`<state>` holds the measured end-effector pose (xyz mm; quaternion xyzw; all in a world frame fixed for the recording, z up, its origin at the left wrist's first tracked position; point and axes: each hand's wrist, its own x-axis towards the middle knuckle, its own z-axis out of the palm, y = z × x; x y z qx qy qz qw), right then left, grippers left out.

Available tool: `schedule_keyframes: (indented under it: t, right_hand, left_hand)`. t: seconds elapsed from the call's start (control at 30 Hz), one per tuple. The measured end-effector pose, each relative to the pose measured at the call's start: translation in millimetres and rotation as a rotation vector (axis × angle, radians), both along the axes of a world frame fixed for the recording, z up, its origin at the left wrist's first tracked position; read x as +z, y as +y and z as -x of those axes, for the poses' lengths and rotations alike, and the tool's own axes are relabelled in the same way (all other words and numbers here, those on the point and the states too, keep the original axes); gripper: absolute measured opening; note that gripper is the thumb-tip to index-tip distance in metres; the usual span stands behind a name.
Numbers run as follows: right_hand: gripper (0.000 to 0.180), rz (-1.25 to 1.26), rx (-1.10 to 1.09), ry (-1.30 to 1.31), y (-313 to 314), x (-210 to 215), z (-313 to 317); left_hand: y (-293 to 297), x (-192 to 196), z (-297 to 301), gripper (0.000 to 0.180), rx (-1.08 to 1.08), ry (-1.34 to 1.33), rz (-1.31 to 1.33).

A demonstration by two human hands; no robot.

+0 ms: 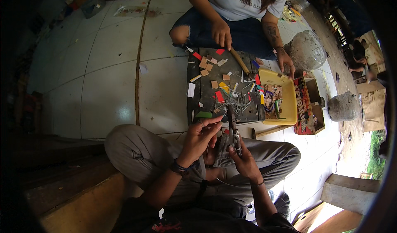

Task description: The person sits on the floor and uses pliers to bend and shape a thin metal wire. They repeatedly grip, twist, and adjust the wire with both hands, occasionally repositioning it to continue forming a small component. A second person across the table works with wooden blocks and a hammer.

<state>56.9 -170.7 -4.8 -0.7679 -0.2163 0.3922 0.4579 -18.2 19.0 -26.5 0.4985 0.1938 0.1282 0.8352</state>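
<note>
My right hand point(247, 162) is closed around a pair of dark metal pliers point(233, 127), their jaws pointing away from me over the near edge of a dark board point(205, 93). Just left of the jaws, my left hand point(197, 140) has its thumb and fingers brought together on a thin wire point(207, 153), which loops down over my lap. On the board beyond lie a heap of cut wire pieces point(240, 105), small tan wooden blocks point(204, 63), and red, yellow, white and green scraps. A green piece point(204, 114) rests near my left fingertips.
Across the board, another person's hand point(222, 35) holds a hammer point(240, 61); their other hand point(284, 61) is over a yellow tray point(291, 109) of small pieces. A red box point(304, 109) stands beside it. A second hammer point(273, 131) lies on the tiles near my knee.
</note>
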Motion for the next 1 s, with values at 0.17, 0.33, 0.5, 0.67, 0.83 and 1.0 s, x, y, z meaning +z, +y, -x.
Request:
schedule_keyframes:
  t: [0.17,0.33,0.5,0.67,0.83,1.0]
  right_hand:
    - [0.063,0.003,-0.079,0.03,5.5,2.3,-2.6]
    - [0.063,0.022,-0.118,-0.005,6.9,-0.2,-6.4]
    - [0.064,0.028,-0.072,-0.031,5.8,-3.5,-5.7]
    - [0.067,0.066,-0.063,-0.055,5.3,0.4,-6.9]
    - [0.067,0.013,-0.077,-0.058,9.7,-1.5,-1.4]
    - [0.059,-0.058,-0.123,-0.016,13.4,-10.2,8.4]
  left_hand:
    - [-11.2,4.7,-2.3,0.039,-0.032,0.016,0.165]
    - [-11.4,2.6,-1.3,0.04,-0.034,-0.03,0.014]
    - [-10.6,-3.3,2.2,0.039,-0.052,-0.024,-0.088]
    - [-11.4,-4.4,3.3,0.037,-0.048,0.012,-0.086]
    - [-14.0,-7.2,1.5,0.038,-0.018,0.005,-0.095]
    - [-14.3,-11.9,1.9,0.039,-0.002,-0.015,-0.105]
